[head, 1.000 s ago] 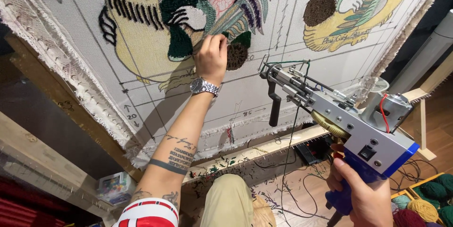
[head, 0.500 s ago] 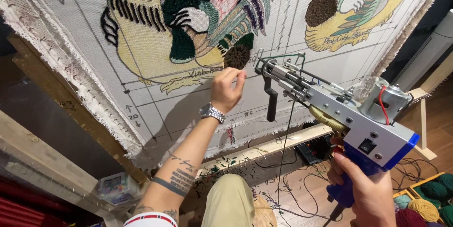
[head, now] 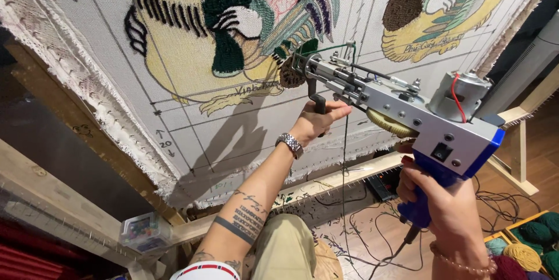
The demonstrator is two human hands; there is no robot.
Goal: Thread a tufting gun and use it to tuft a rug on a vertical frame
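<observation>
Both hands' fingers clamp the tufting gun (head: 402,102) (needle tip hidden against the cloth (head: 233,123)).

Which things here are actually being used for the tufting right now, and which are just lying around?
In use:
left hand on the black front handle
right hand on the tufting gun
tufting cloth on the wooden frame

Lying about:
yarn balls, bottom right
clear plastic box
cables on the floor

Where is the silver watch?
In the head view, the silver watch sits on the wrist of the left hand, near the middle, just below the tufting gun's black front handle.
</observation>
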